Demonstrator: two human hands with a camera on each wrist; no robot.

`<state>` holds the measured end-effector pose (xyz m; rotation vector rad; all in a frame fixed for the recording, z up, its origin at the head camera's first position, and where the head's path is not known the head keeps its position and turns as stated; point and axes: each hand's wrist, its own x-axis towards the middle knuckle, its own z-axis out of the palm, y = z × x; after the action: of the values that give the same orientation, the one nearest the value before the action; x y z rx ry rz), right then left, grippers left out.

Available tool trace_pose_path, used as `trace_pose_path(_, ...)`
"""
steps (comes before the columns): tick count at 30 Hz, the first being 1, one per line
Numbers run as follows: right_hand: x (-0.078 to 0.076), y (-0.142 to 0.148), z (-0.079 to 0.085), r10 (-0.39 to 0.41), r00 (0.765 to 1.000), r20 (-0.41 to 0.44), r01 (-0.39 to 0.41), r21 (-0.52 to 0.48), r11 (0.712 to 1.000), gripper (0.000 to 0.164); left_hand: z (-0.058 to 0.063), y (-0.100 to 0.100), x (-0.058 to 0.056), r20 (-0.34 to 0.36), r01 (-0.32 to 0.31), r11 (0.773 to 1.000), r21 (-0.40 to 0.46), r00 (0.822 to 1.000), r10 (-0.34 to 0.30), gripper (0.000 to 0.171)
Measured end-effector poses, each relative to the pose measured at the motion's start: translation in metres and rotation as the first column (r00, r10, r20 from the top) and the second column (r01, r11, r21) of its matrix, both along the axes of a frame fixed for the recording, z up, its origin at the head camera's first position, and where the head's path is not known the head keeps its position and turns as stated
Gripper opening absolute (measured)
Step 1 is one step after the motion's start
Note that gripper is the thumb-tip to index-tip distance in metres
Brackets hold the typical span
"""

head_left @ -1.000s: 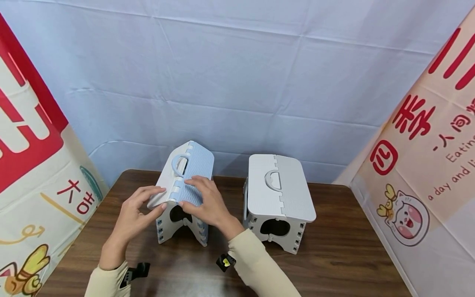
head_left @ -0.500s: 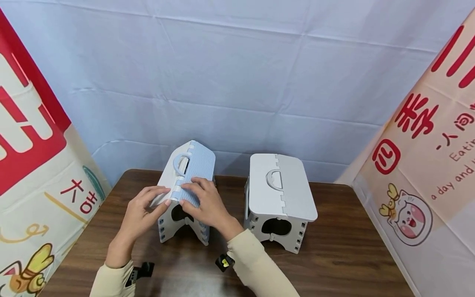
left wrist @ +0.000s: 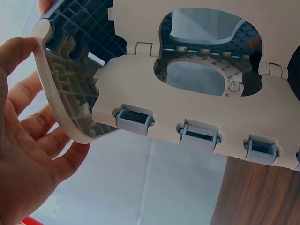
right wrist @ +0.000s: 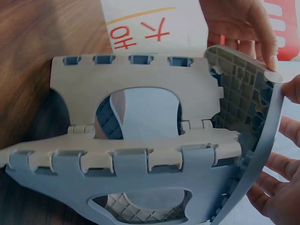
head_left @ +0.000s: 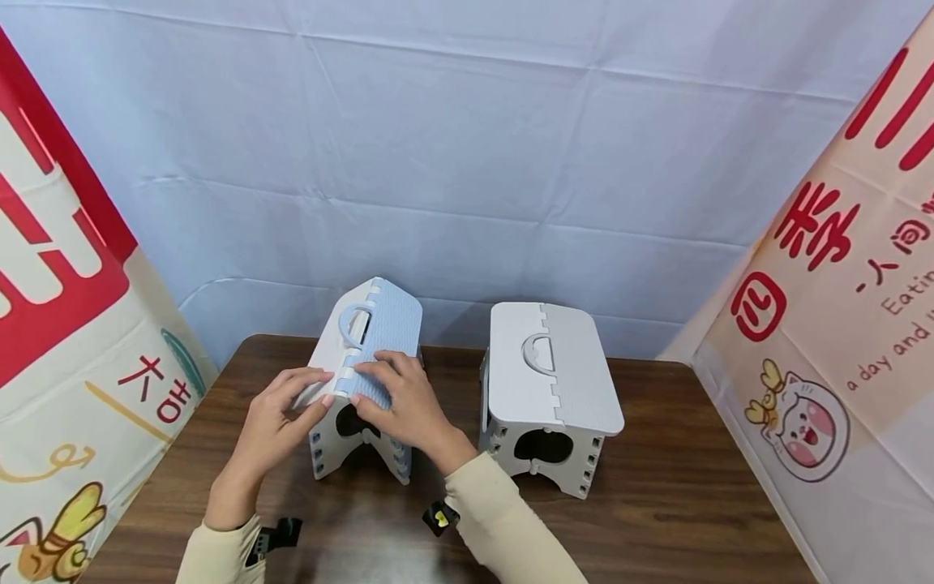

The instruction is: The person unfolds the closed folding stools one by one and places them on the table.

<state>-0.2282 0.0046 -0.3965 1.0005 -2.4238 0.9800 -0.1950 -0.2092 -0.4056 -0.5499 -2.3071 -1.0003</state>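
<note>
A folding step stool [head_left: 394, 320] with one white and one blue top panel stands half folded at the left of the table. Its top forms a peak, with a light blue carry handle [head_left: 353, 326] along the ridge. My left hand [head_left: 273, 414] rests on the white panel, thumb tip on its front rim and fingers spread over its outer face. Across the ridge, my right hand [head_left: 409, 405] lies on the blue panel, its thumb at the front edge. The left wrist view shows the stool's hinged end panel [left wrist: 136, 89] and ribbed underside.
A second folding step stool [head_left: 503, 357], white and grey, stands on the right with its top nearly flat. Both are on a dark wooden table [head_left: 671, 470]. A pale cloth backdrop [head_left: 452, 162] hangs behind, with printed banners at both sides.
My left hand has shifted slightly right, closer to the ridge of the stool. The right hand stays nearly still, and the stool keeps its peaked shape.
</note>
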Motion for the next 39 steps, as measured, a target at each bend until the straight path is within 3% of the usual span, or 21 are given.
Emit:
trace_pose_path(16,-0.0029,0.0016,0.0043,-0.016,0.998,-0.066,0.022,0.085,0.996,0.037,0.0042,0.0014,-0.0014,0.017,0.000,0.999,-0.047,1.000,0.001,0.030)
trace_pose_path(26,-0.0027,0.0034,0.0078,-0.009,1.000,-0.007,0.009,0.124,0.992,0.038,0.0019,-0.0004,-0.0029,0.016,-0.009,0.996,-0.084,1.000,0.010,0.030)
trace_pose_path(39,-0.0021,0.0062,0.0073,-0.020,0.999,-0.033,0.025,0.151,0.988,0.037,-0.0001,0.0015,-0.0046,0.020,0.001,0.995,-0.102,1.000,0.001,0.030)
